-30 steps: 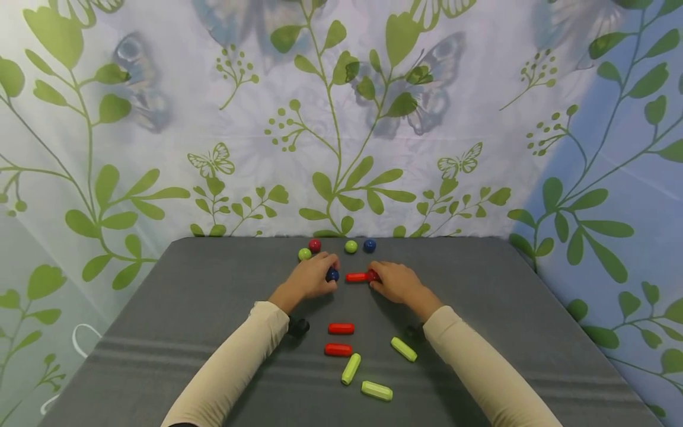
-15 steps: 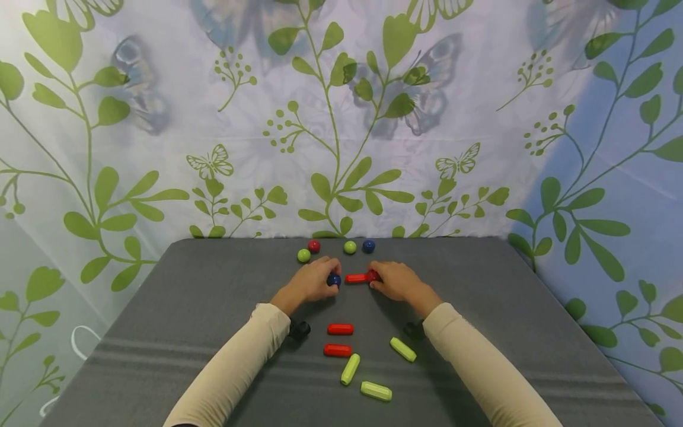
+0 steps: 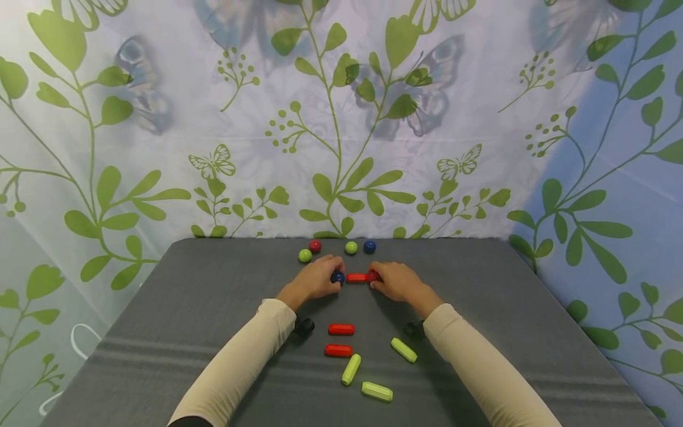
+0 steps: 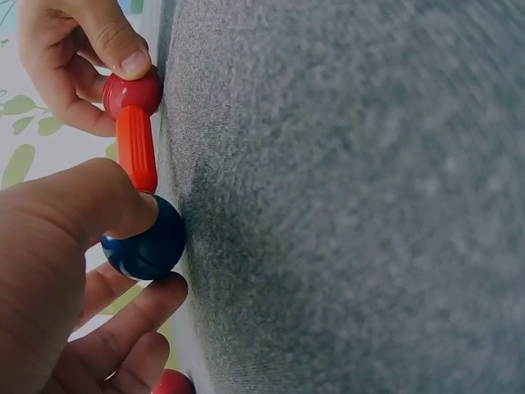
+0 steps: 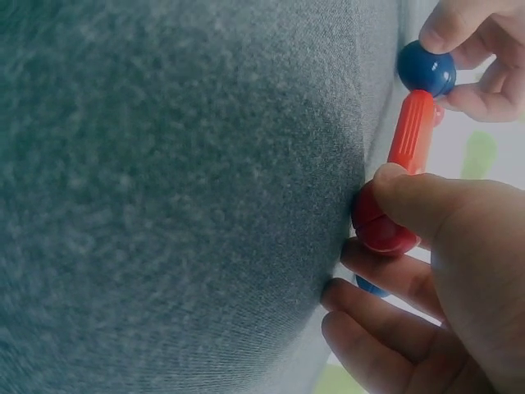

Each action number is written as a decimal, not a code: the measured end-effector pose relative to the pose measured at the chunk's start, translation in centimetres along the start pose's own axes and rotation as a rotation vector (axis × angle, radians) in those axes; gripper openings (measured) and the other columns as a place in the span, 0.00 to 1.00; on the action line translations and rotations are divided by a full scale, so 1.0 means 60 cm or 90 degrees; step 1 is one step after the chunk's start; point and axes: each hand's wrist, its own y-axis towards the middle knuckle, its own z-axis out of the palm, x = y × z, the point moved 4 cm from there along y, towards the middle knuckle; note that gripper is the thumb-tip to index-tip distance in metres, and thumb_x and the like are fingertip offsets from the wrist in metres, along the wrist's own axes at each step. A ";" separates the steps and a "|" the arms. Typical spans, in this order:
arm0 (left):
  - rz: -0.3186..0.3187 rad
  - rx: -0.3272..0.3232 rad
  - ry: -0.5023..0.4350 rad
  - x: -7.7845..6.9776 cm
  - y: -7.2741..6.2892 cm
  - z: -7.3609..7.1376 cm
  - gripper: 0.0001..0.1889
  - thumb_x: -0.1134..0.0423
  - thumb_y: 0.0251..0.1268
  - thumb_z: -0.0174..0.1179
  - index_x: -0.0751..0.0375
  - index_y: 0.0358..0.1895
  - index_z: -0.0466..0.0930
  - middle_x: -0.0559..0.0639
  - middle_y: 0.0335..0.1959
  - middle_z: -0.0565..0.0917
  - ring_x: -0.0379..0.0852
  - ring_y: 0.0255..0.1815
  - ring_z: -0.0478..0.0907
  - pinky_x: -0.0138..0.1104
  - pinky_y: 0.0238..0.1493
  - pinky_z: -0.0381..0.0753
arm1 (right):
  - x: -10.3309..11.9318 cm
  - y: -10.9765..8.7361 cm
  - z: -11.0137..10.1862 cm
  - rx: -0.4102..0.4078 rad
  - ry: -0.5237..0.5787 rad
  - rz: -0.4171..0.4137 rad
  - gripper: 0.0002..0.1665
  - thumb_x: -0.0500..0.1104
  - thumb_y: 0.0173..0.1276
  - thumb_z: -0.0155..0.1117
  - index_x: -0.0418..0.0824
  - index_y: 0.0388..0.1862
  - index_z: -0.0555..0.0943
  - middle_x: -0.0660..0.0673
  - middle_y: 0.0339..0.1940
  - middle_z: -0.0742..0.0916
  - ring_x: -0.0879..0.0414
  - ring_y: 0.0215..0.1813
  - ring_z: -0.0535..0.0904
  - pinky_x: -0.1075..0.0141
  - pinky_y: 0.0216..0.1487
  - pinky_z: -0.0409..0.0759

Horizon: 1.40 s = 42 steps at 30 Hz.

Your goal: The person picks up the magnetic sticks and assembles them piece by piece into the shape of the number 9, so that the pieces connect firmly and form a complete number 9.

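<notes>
My left hand pinches a dark blue ball between thumb and fingers. Opposite it, my right hand holds a red ball the same way. Between the two balls lies a short red ribbed rod. One end of the rod meets the red ball, and its other end touches the blue ball in both wrist views. Whether the blue ball is fastened to the rod, I cannot tell.
Behind the hands stand a red ball, green balls and a blue ball. Nearer lie red rods and several light green rods on the grey table. A patterned curtain hangs behind the table.
My left hand has moved to the right with the blue ball, closing the gap to the rod's left end. My right hand, red ball and rod have stayed nearly still.
</notes>
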 end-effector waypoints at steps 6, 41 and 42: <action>0.003 -0.001 0.000 0.000 0.001 0.002 0.14 0.63 0.61 0.70 0.52 0.47 0.77 0.47 0.44 0.77 0.45 0.42 0.74 0.41 0.48 0.76 | 0.004 0.001 0.000 0.004 0.000 0.003 0.17 0.49 0.72 0.67 0.45 0.55 0.78 0.51 0.34 0.81 0.53 0.34 0.76 0.54 0.40 0.76; 0.137 0.079 0.013 -0.108 -0.140 0.007 0.09 0.50 0.62 0.69 0.46 0.39 0.82 0.37 0.31 0.76 0.34 0.28 0.70 0.29 0.29 0.70 | 0.052 0.007 -0.032 -0.039 -0.004 -0.091 0.31 0.49 0.71 0.69 0.40 0.68 0.75 0.38 0.58 0.81 0.44 0.51 0.81 0.47 0.52 0.78; 0.139 0.082 0.016 -0.109 -0.140 0.008 0.08 0.51 0.62 0.69 0.46 0.38 0.81 0.37 0.30 0.75 0.34 0.28 0.70 0.29 0.28 0.70 | 0.061 0.010 -0.034 -0.039 -0.008 -0.103 0.29 0.49 0.70 0.70 0.41 0.67 0.76 0.40 0.57 0.82 0.46 0.49 0.81 0.48 0.51 0.79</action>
